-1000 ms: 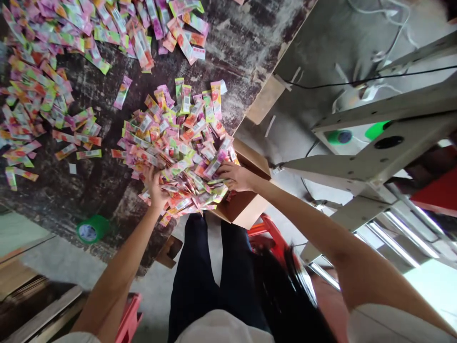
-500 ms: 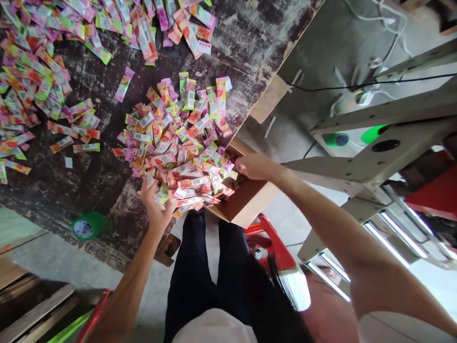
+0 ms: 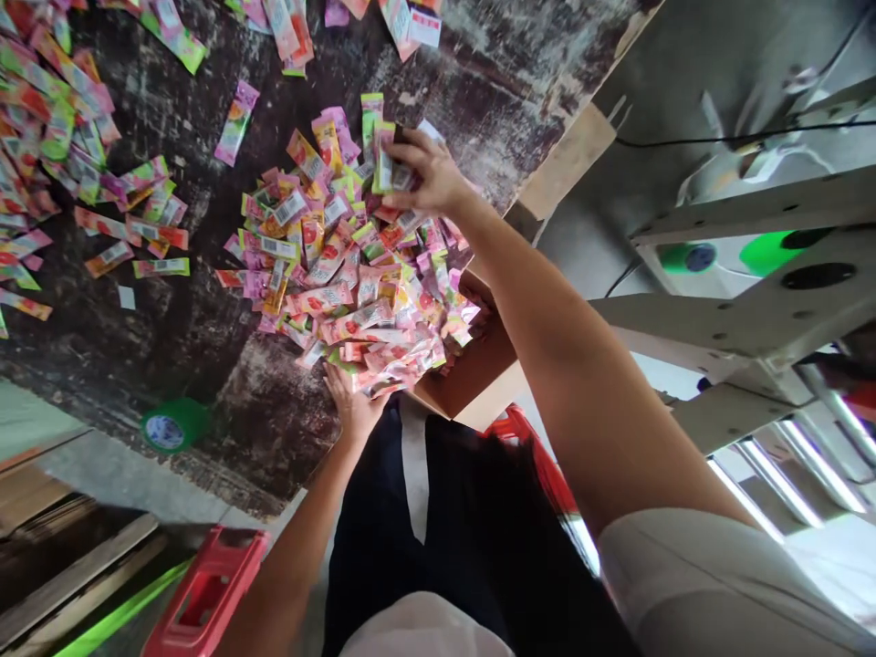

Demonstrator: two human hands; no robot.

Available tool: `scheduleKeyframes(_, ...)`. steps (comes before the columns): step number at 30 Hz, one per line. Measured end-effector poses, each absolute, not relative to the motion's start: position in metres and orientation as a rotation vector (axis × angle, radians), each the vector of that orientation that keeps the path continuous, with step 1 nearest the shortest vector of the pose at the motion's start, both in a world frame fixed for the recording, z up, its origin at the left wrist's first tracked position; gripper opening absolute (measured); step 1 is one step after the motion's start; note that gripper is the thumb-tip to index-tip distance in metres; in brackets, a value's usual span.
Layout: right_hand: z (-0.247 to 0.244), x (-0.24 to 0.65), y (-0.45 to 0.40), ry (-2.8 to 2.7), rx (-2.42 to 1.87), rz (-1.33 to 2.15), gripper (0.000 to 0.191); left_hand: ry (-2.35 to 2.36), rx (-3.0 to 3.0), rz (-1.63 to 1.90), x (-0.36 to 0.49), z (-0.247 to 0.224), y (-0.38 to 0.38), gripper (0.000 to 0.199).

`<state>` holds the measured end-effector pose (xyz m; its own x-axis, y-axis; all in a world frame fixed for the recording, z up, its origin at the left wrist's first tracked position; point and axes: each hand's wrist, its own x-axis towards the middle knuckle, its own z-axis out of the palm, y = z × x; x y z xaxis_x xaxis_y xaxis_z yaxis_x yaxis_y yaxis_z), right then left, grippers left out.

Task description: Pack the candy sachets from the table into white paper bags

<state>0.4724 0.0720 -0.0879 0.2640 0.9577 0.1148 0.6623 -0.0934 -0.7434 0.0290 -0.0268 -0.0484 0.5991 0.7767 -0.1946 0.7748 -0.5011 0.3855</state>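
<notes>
A heap of small pink, green and orange stick sachets [image 3: 328, 265] lies at the corner of a dark, worn table. My right hand [image 3: 434, 178] reaches over the far right side of the heap, fingers apart and curved onto the sachets under it. At the near edge, my left hand [image 3: 352, 406] rests against the heap with its fingers spread, partly covered by sachets. Below the table edge, under my right forearm, stands an open cardboard box [image 3: 479, 374], with a few sachets visible at its far end.
More sachets [image 3: 41, 137] spread across the left and far side of the table [image 3: 225, 438]. A roll of green tape [image 3: 174, 426] sits near the front edge. Red plastic stools [image 3: 205, 593] stand below on both sides. To the right is a metal-framed machine [image 3: 753, 292] with rollers.
My right hand has moved from the box up to the far right of the heap. My left hand has shifted right along the near edge. The view has shifted a little.
</notes>
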Motion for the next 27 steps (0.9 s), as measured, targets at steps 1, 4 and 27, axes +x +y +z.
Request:
scheduleKeyframes(1, -0.087, 0.462, 0.066, -1.484, -1.814, 0.567, 0.092, 1.211, 2.390, 0.017, 0.034, -0.050, -0.034, 0.119)
scheduleKeyframes(4, -0.075, 0.429, 0.032, -1.485, -1.736, 0.636, 0.071, 1.111, 2.376, 0.019, 0.045, -0.053, -0.054, 0.098)
scheduleKeyframes(27, 0.025, 0.394, 0.015, -1.471, -1.957, 0.623, 0.055, 1.245, 2.300, 0.495, 0.071, 0.007, 0.131, 0.100)
